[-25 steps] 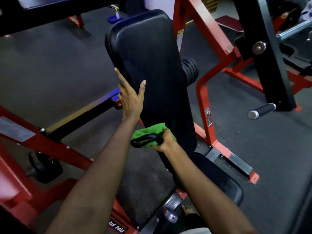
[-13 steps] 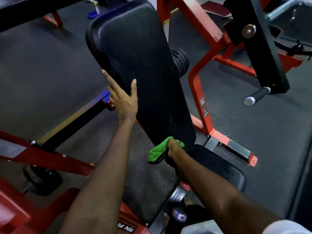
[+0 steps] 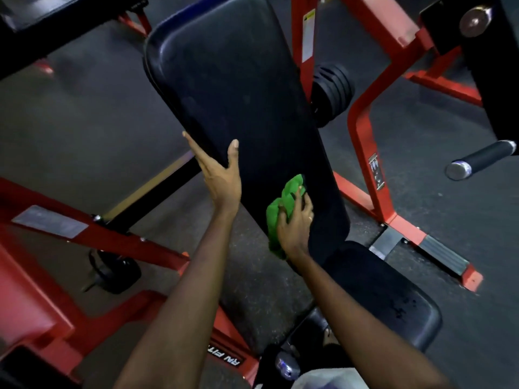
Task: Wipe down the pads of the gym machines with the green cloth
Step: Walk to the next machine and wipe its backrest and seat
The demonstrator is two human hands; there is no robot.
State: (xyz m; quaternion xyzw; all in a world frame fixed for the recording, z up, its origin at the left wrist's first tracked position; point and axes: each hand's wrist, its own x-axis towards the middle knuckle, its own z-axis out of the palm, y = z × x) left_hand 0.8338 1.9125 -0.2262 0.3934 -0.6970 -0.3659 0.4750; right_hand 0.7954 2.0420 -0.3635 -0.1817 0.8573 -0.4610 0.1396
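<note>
A long black back pad of a red-framed gym machine tilts up through the middle of the view. Below it lies the black seat pad. My right hand presses a bunched green cloth against the lower part of the back pad, fingers spread over the cloth. My left hand rests flat against the pad's left edge, thumb on the front face, holding nothing.
Red steel frame members run behind and to the right of the pad, and another red beam crosses at the left. A black and chrome handle juts in at the right. Stacked black discs sit behind the pad. Dark rubber flooring surrounds the machine.
My right hand has slid the green cloth from the pad's bottom edge up onto its lower face. The left hand has stayed on the pad's left edge.
</note>
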